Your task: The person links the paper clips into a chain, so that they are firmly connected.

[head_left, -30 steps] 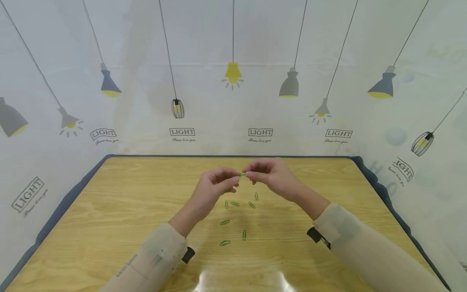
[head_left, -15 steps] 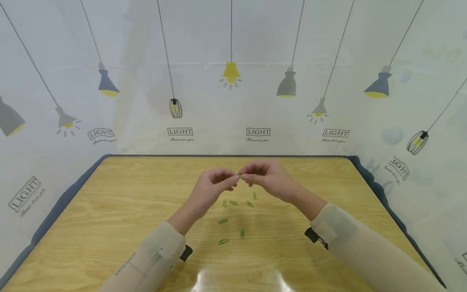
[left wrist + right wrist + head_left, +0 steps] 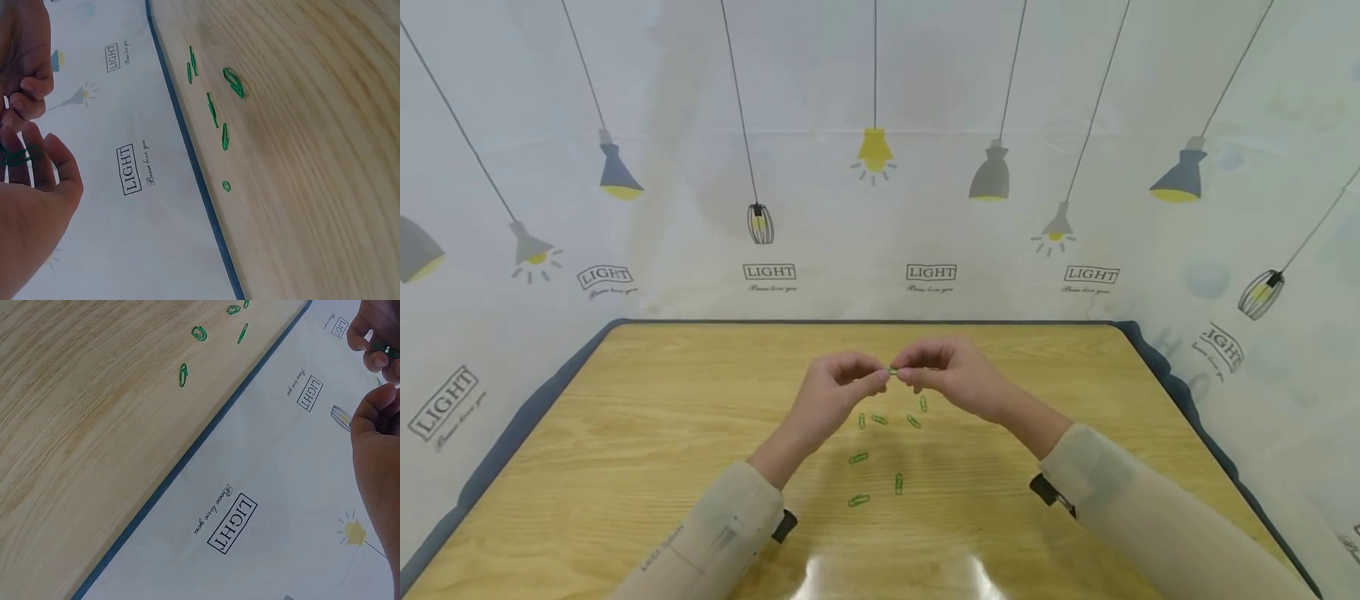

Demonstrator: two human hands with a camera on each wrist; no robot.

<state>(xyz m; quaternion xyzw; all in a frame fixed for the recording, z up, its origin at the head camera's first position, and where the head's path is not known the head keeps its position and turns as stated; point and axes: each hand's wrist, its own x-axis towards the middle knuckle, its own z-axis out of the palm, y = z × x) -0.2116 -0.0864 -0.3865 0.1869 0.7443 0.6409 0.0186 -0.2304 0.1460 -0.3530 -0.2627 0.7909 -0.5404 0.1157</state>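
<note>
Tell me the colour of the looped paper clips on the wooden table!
The paper clips are green, clearest in the left wrist view.

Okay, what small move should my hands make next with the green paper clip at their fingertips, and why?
I'd probably steady the green wire paper clip with your bare left hand and gently turn it into view with your bare right hand. Both hands meet at it above the pale wooden table, hiding most of it.

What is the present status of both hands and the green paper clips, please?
Left hand, right hand: fingertips close together, pinching green clip, details mostly hidden. Seven loose clips on table. No obstruction visible.
</note>
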